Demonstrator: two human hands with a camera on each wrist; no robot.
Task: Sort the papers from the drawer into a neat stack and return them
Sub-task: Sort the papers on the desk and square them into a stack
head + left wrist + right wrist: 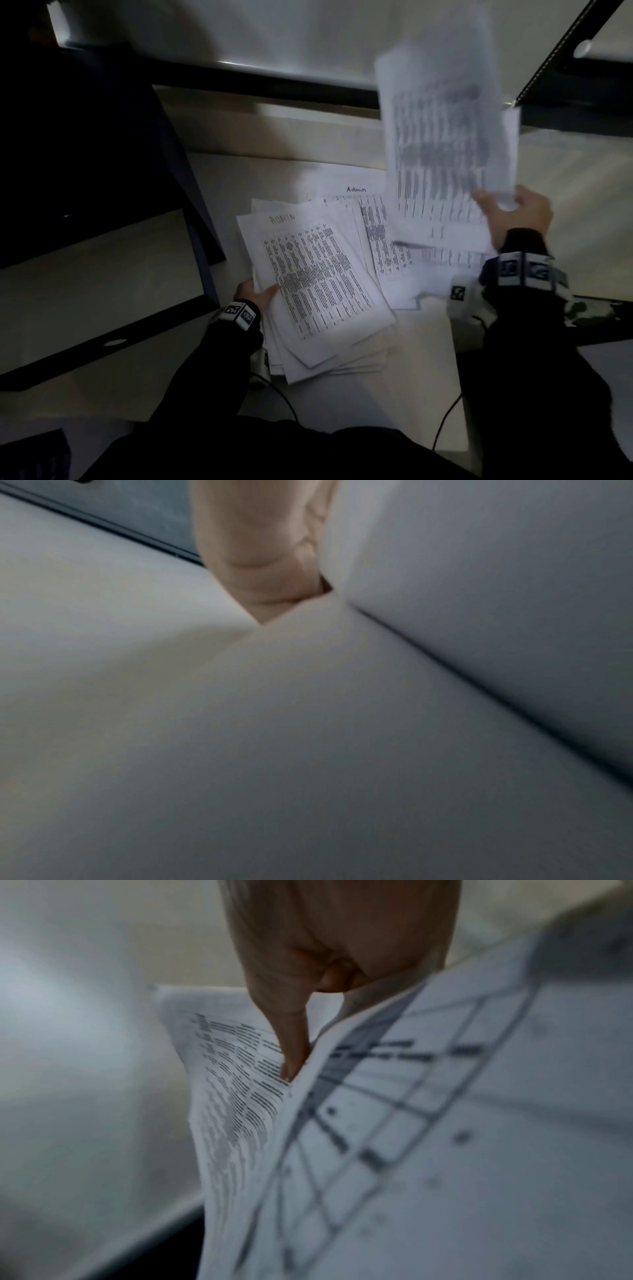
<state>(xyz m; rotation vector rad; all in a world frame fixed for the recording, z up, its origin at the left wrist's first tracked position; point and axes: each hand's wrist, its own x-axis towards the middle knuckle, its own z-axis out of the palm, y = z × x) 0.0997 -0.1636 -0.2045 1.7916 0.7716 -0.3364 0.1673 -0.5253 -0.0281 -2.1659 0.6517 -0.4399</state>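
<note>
Nearest, the left hand (255,291) pinches the edge of a messy pile of papers (318,284) on the desk (394,411) — likely to keep it from sliding. Farther right, the right hand (513,214) grips a few lifted sheets (442,137), blurry — probably to add them to the pile.

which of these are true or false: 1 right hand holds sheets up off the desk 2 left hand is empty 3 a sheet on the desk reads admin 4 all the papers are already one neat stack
1. True: the right hand grips the raised sheets by their lower edge.
2. False: the left hand holds the printed pile, thumb on top.
3. True: a handwritten "Admin" heads the sheet on the desk.
4. False: the loose papers lie fanned and overlapping on the desk.
</note>
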